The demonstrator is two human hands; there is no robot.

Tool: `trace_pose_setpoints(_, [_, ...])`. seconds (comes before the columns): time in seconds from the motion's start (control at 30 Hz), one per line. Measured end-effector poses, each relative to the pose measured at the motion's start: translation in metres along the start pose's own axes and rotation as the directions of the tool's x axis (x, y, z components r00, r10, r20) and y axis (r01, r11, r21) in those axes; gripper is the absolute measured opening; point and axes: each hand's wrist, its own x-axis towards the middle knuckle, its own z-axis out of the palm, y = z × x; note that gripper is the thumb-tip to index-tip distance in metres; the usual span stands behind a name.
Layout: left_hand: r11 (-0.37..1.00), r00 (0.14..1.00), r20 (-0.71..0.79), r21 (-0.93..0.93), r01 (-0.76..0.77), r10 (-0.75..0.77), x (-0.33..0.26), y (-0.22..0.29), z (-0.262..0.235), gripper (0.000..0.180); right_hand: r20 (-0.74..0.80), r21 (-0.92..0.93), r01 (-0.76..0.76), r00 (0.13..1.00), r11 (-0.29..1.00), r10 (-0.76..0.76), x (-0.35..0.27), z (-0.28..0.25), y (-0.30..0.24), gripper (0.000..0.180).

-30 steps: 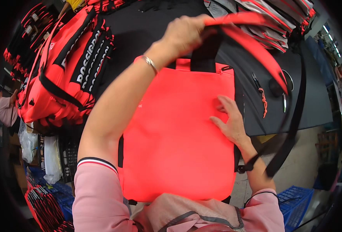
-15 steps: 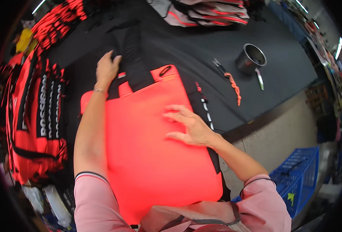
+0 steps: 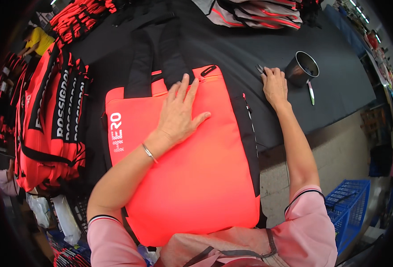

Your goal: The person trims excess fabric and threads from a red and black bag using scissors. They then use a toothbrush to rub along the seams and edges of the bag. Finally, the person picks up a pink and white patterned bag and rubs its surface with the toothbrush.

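Note:
A bright coral-red bag (image 3: 196,178) with black side panels lies flat in front of me. Its two black straps (image 3: 172,49) stretch away over the table. My left hand (image 3: 176,113) rests on the upper part of the bag, fingers stretched out and thumb apart, holding nothing. To the right of the bag, my right hand (image 3: 275,86) is on the table with its fingers curled over a pair of thread snips (image 3: 260,69). Only the metal tips show; the handle and the orange cord are hidden by the hand and forearm.
A dark metal cup (image 3: 299,71) stands right of my right hand, with a white-and-green pen-like tool (image 3: 311,92) beside it. Red-black bags (image 3: 49,124) are stacked at left, grey-and-red ones (image 3: 254,13) at the far side. Blue crates (image 3: 350,209) sit lower right. Another person (image 3: 40,41) is far left.
My right hand has gone from above the bag to the snips on the table. My left hand has left the strap area and come down onto the bag. The straps now lie straighter.

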Motion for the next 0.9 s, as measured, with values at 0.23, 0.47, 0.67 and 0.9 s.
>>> trace_pose_setpoints(0.23, [0.929, 0.928, 0.138, -0.082, 0.360, -0.347, -0.002, 0.015, -0.009, 0.074, 0.153, 0.271, -0.165, 0.980, 0.948, 0.127, 0.002, -0.023, -0.003, 0.028])
trace_pose_setpoints(0.47, [0.988, 0.966, -0.211, -0.003, 0.154, -0.151, -0.019, 0.009, 0.026, 0.071, -0.177, 0.576, 0.386, 0.919, 0.720, -0.352, 0.019, -0.078, -0.108, 0.028])
trace_pose_setpoints(0.67, [0.984, 0.961, -0.218, -0.092, 0.152, -0.169, -0.018, 0.007, 0.028, 0.076, 0.180, 0.457, 0.407, 0.829, 0.791, -0.530, 0.026, -0.070, -0.139, 0.029])
trace_pose_setpoints(0.9, [0.980, 0.955, -0.226, -0.091, 0.175, -0.192, -0.021, 0.002, 0.031, 0.074, 0.119, 0.374, 0.560, 0.762, 0.740, -0.637, 0.027, -0.073, -0.115, 0.012])
